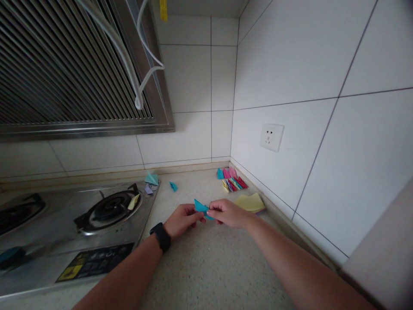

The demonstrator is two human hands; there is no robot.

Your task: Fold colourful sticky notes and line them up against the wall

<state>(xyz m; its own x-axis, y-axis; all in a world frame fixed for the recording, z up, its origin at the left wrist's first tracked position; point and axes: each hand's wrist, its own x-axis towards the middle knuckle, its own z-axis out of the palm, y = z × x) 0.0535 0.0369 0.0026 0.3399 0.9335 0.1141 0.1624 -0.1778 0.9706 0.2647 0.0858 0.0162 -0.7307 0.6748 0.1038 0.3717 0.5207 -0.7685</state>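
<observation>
A folded piece of blue paper (200, 207) is held above the speckled countertop (209, 262) between my two hands. My left hand (183, 220), with a dark watch on its wrist, pinches its left side between thumb and fingers. On the other side, my right hand (229, 212) grips the paper's right end, fingers curled and partly hiding it. Behind my hands lies a small blue folded paper (173, 186). Just beyond my right hand is a stack of yellow paper sheets (251, 202).
Folded paper pieces in several colours (232, 180) lie in rows near the wall corner. To the left, a gas stove (109, 211) carries a yellow paper piece (133, 202) and light teal paper (151, 178). A range hood (87, 131) with a white hose (129, 69) hangs above.
</observation>
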